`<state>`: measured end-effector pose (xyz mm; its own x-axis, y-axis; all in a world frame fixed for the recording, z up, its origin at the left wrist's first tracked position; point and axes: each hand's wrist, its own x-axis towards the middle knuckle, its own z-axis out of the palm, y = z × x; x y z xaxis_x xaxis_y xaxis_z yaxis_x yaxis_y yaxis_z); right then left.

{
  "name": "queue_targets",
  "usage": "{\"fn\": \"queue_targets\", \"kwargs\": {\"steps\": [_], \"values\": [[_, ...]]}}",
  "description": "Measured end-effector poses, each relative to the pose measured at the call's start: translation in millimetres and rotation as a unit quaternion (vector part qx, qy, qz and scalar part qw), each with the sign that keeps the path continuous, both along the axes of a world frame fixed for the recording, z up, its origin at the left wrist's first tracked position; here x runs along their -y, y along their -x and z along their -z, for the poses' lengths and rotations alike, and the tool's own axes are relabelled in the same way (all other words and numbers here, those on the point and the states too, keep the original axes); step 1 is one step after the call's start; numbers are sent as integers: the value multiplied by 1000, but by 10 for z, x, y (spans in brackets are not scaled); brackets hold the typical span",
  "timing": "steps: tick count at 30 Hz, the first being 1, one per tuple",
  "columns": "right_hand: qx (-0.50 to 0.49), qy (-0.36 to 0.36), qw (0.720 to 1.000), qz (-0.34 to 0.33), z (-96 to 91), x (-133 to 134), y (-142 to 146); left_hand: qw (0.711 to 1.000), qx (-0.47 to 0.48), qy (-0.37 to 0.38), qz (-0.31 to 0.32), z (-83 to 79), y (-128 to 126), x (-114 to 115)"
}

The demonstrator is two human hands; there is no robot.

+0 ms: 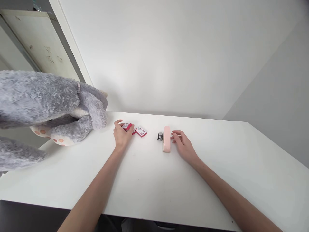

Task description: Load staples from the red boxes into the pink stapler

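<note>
A: Left hand (pixel 122 134): state?
B: Thumb and fingers pinch a small red-and-white box (pixel 126 126) at the rear of the white table (pixel 149 180), left of centre. A second red box (pixel 133 132) shows partly below it, mostly hidden by the hand.
A: Third box?
B: Yes, a flat red-and-white box (pixel 140 131), lying just right of the left hand, outside its grasp.
A: Right hand (pixel 183 145)?
B: Fingers loosely curled and parted, nothing pinched. Fingertips sit at the right side of the pink stapler (pixel 166 139); contact cannot be told.
A: Stapler's position?
B: On the table, between the two hands, long axis running front to back. A small black-and-silver item (pixel 160 136) lies just beside it, on its left.
A: Surroundings?
B: Large grey plush toy (pixel 41 96) at left; pale wall (pixel 164 58) behind the table.
</note>
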<state>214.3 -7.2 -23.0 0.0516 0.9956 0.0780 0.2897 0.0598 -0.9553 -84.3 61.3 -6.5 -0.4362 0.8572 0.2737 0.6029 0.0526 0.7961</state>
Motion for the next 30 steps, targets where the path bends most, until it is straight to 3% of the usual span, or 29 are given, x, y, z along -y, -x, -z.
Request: {"fn": "queue_targets", "kwargs": {"steps": [12, 19, 30], "values": [[4, -1, 1000, 2, 14, -9, 0, 995, -95, 6, -31, -12, 4, 7], [2, 1, 1000, 1, 17, -9, 2, 997, -74, -10, -20, 52, -1, -30], [13, 1, 1000, -5, 15, -3, -1, 997, 11, -56, -44, 159, 192, -166]]}}
